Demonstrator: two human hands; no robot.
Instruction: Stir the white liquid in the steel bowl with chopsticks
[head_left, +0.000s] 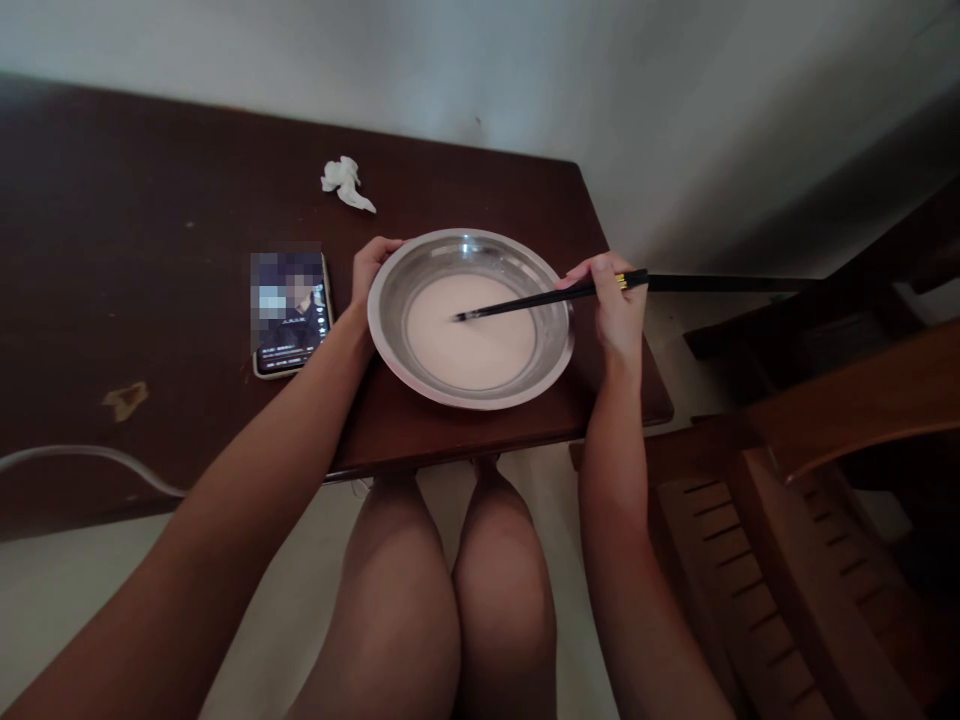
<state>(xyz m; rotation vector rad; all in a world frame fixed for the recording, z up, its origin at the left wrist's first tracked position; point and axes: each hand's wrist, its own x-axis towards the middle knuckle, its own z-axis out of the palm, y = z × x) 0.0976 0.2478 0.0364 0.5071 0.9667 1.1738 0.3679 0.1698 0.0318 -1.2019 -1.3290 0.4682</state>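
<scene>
A wide metal bowl point(390, 345) stands near the right end of the dark wooden table, with a pale, creamy liquid point(472, 355) in its bottom. My left hand point(370, 268) grips the bowl's left side; most of its fingers are hidden behind the rim. In my right hand point(621, 305) is a pair of black chopsticks point(536, 299) with gold bands near the thick end, held above the bowl's right rim. Their tips reach into the liquid around the middle of the bowl and look slightly blurred.
Left of the bowl lies a phone point(292, 320) with its screen lit. A crumpled tissue point(346, 184) is farther back on the table point(172, 230). A pale cable point(90, 452) crosses the front left. Slatted wooden furniture point(739, 545) stands at the right, and a wall point(420, 70) behind.
</scene>
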